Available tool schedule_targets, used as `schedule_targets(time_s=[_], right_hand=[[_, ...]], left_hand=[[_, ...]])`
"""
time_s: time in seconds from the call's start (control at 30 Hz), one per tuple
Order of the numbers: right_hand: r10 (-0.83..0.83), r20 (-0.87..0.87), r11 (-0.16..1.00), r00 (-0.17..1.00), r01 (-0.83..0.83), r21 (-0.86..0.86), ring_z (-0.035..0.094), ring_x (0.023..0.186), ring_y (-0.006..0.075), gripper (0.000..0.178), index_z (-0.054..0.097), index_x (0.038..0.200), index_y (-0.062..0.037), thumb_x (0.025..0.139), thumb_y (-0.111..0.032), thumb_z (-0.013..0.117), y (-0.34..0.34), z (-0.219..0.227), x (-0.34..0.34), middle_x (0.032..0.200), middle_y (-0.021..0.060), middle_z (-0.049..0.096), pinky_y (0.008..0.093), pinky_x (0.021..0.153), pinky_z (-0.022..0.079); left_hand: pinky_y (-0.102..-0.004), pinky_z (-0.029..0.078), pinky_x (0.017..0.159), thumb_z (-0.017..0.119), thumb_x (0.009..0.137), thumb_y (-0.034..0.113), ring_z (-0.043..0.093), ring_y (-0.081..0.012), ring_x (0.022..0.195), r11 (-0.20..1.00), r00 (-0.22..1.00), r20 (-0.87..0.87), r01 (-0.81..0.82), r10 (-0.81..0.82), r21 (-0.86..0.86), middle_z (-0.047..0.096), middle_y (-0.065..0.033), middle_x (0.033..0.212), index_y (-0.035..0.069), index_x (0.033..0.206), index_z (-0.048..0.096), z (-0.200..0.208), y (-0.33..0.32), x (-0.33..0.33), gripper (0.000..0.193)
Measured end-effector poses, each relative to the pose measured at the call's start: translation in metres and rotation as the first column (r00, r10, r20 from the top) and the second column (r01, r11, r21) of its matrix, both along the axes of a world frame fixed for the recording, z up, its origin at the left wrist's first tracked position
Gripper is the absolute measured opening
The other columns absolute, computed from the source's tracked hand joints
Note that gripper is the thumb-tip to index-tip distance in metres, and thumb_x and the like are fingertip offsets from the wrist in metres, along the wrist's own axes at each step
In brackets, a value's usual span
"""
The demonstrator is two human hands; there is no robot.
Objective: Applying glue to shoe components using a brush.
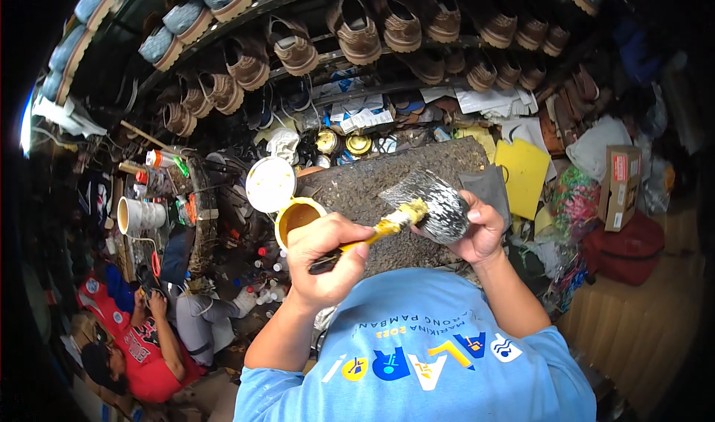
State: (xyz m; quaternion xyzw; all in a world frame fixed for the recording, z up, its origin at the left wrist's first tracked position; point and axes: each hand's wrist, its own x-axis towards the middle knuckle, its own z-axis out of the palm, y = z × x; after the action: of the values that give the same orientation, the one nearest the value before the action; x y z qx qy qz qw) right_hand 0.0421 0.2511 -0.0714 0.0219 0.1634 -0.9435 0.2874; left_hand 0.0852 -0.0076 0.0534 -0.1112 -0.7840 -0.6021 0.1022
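Pinched in my left hand [320, 262] is a glue brush [389, 225] with a yellow handle. Its glue-caked head rests against a black-and-white mottled shoe piece [439, 202]. That piece, a curved flap that may be a shoe upper, is gripped by my right hand [482, 232] along its right and lower edge. Just beyond my left hand stands a yellow-rimmed pot [299, 217] with brownish glue inside, partly hidden by that hand. A round white lid [270, 185] lies beside the pot. Both hands are over a dark, crusted workbench [350, 191].
Shelves of brown shoes [354, 31] run along the back. Round tins [358, 143] stand behind the bench. Yellow sheets [520, 176] and a cardboard box [621, 187] are at right. On the left are a white bucket [141, 216] and a seated person in red [145, 347].
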Motion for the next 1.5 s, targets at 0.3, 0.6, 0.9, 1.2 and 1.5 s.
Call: schedule_targets(time_s=[0.3, 0.6, 0.9, 1.2, 1.5], right_hand=[[0.039, -0.155, 0.978, 0.987, -0.070, -0.197, 0.048, 0.135, 0.0523, 0.041, 0.069, 0.107, 0.0022, 0.073, -0.019, 0.059, 0.016, 0.044, -0.008, 0.146, 0.0292, 0.051, 0.0776, 0.108, 0.033], [-0.161, -0.288, 0.982, 0.944, 0.122, -0.147, 0.054, 0.131, 0.0472, 0.049, 0.064, 0.118, 0.0011, 0.078, -0.027, 0.056, -0.010, 0.084, -0.065, 0.142, 0.0276, 0.055, 0.0682, 0.108, 0.042], [-0.334, -0.466, 0.937, 0.819, 0.235, -0.258, 0.068, 0.111, 0.0373, 0.051, 0.061, 0.122, 0.0091, 0.085, -0.025, 0.054, -0.102, 0.180, -0.216, 0.120, 0.0246, 0.068, 0.0515, 0.103, 0.055], [-0.487, -0.179, 0.856, 0.855, 0.426, -0.293, 0.068, 0.105, 0.0354, 0.031, 0.064, 0.102, 0.0032, 0.084, -0.019, 0.054, -0.214, 0.208, -0.311, 0.110, 0.0175, 0.070, 0.0522, 0.102, 0.053], [-0.723, -0.027, 0.691, 0.691, 0.723, -0.011, 0.068, 0.089, 0.0308, 0.023, 0.054, 0.106, -0.0009, 0.087, -0.007, 0.066, -0.236, 0.222, -0.322, 0.105, 0.0138, 0.061, 0.0461, 0.083, 0.060]], left_hand=[[-0.0303, 0.048, 0.058, 0.064, 0.070, -0.001, 0.063, -0.0207, 0.059, 0.977, 0.994, -0.105, -0.046, 0.024, -0.207, 0.066, -0.0132, 0.070, -0.008, 0.082, 0.070, 0.002, -0.026, 0.002, 0.014], [-0.0310, 0.048, 0.056, 0.068, 0.070, -0.003, 0.063, -0.0236, 0.058, 0.933, 0.962, -0.137, -0.263, 0.235, -0.245, 0.063, -0.0120, 0.067, -0.004, 0.082, 0.071, -0.037, -0.041, 0.038, 0.013], [-0.0294, 0.049, 0.063, 0.068, 0.076, -0.003, 0.064, -0.0198, 0.064, 0.917, 0.937, -0.068, -0.349, 0.343, -0.192, 0.067, -0.0122, 0.072, -0.006, 0.084, 0.071, -0.035, -0.040, 0.052, 0.009], [-0.0287, 0.047, 0.061, 0.067, 0.075, -0.001, 0.061, -0.0166, 0.062, 0.884, 0.898, -0.087, -0.439, 0.431, -0.161, 0.064, -0.0103, 0.068, -0.007, 0.083, 0.071, -0.042, -0.055, 0.059, 0.011], [-0.0273, 0.047, 0.063, 0.066, 0.075, -0.002, 0.061, -0.0146, 0.063, 0.861, 0.873, -0.043, -0.487, 0.486, -0.148, 0.065, -0.0097, 0.070, -0.008, 0.083, 0.071, -0.049, -0.069, 0.063, 0.011]])
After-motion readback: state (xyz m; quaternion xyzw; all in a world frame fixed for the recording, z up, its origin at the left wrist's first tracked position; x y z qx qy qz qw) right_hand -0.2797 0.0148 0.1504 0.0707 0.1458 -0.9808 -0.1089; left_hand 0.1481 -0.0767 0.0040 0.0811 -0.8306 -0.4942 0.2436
